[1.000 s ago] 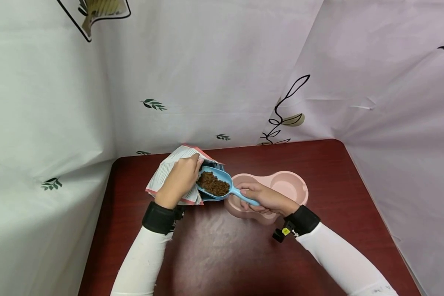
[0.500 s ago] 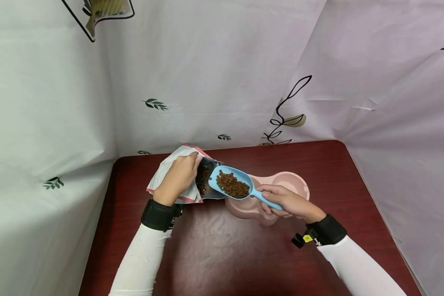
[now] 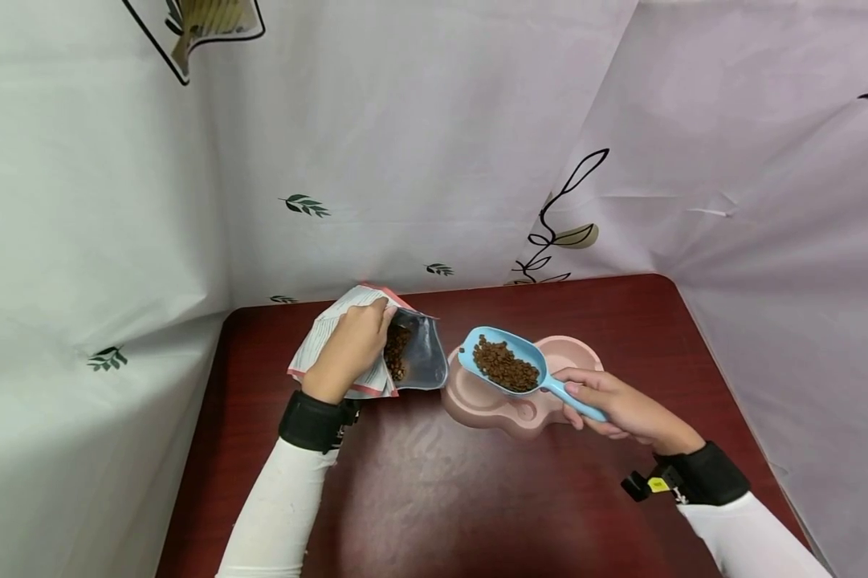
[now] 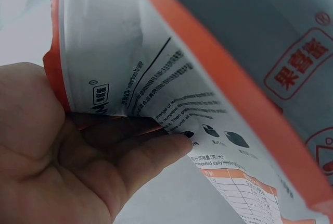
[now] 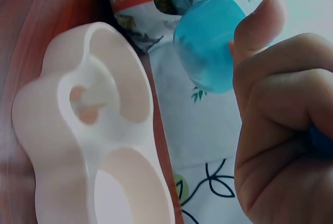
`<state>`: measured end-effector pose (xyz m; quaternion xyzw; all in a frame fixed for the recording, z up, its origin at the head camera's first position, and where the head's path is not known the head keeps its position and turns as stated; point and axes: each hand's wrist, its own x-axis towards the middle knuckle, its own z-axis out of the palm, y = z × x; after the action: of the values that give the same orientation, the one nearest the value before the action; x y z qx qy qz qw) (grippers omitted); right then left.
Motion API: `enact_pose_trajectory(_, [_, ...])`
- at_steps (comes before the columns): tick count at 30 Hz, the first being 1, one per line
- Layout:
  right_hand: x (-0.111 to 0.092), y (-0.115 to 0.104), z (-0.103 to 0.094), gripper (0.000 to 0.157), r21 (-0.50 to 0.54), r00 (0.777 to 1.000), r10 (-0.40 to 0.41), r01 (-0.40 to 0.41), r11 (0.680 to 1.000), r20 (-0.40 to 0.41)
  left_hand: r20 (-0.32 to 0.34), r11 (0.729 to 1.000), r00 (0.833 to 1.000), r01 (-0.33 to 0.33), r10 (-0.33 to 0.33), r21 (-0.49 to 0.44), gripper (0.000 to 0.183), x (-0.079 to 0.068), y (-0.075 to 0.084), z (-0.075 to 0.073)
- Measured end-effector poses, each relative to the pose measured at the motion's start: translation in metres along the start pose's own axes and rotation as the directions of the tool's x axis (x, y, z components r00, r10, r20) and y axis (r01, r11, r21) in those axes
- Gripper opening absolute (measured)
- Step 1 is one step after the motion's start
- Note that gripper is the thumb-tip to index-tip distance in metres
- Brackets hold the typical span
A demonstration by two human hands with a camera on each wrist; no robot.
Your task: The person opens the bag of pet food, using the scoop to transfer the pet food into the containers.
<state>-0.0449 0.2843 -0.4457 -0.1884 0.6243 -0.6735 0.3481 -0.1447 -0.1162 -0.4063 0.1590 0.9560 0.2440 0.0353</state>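
My left hand (image 3: 354,345) grips the upper edge of an open pet food bag (image 3: 318,341), lying on its side at the table's back left. Brown kibble shows inside its silvery mouth; in the left wrist view, fingers and thumb (image 4: 156,156) pinch the printed wall. My right hand (image 3: 617,405) holds the handle of a light blue scoop (image 3: 526,352), which carries a heap of kibble (image 3: 504,368). The scoop is above a pink double bowl (image 3: 470,405), covering part of it in the head view. In the right wrist view the bowl's visible insides (image 5: 130,86) show no kibble.
The dark red table (image 3: 419,490) has rounded back corners. A pale, leaf-printed cloth (image 3: 405,160) hangs close behind it and along both sides. The bag's mouth lies close to the bowl's left end.
My right hand has drawn the loaded scoop out of the bag's mouth and rightward over the bowl. The left hand keeps its grip on the bag, nearly still.
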Motion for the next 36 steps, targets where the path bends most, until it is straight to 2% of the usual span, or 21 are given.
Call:
enact_pose_trajectory(6, [-0.007, -0.006, -0.004, 0.036, -0.066, 0.999, 0.051, -0.052, 0.996, -0.013, -0.011, 1.0, 1.0, -0.002, 0.002, 0.001, 0.035, 0.0, 0.0, 0.002])
enact_pose_trajectory(11, [-0.006, -0.013, -0.005, 0.039, -0.162, 0.989, 0.143, -0.147, 0.976, -0.038, -0.014, 1.0, 1.0, -0.001, 0.001, -0.007, 0.035, 0.0, 0.0, 0.003])
enact_pose_trajectory(15, [-0.002, -0.018, -0.004, 0.037, -0.252, 0.975, 0.208, -0.22, 0.943, -0.071, -0.018, 1.0, 1.0, 0.005, -0.005, -0.004, 0.035, 0.0, -0.001, 0.004])
enact_pose_trajectory(23, [0.007, -0.02, -0.006, 0.031, -0.371, 0.968, 0.238, -0.252, 0.894, -0.085, -0.009, 1.0, 1.0, 0.002, -0.002, 0.003, 0.035, 0.0, -0.002, 0.005])
enact_pose_trajectory(28, [0.016, -0.027, -0.003, 0.029, -0.44, 0.955, 0.266, -0.296, 0.848, -0.131, -0.012, 1.0, 1.0, 0.013, -0.013, 0.005, 0.035, -0.001, -0.001, 0.004])
enact_pose_trajectory(32, [0.023, -0.032, 0.0, 0.026, -0.507, 0.954, 0.257, -0.299, 0.809, -0.153, -0.019, 1.0, 1.0, 0.005, -0.005, 0.006, 0.035, -0.001, -0.001, 0.005])
enact_pose_trajectory(36, [0.027, -0.035, 0.003, 0.023, -0.591, 0.959, 0.232, -0.282, 0.756, -0.161, -0.021, 1.0, 1.0, 0.0, 0.0, 0.007, 0.034, -0.001, 0.0, 0.005])
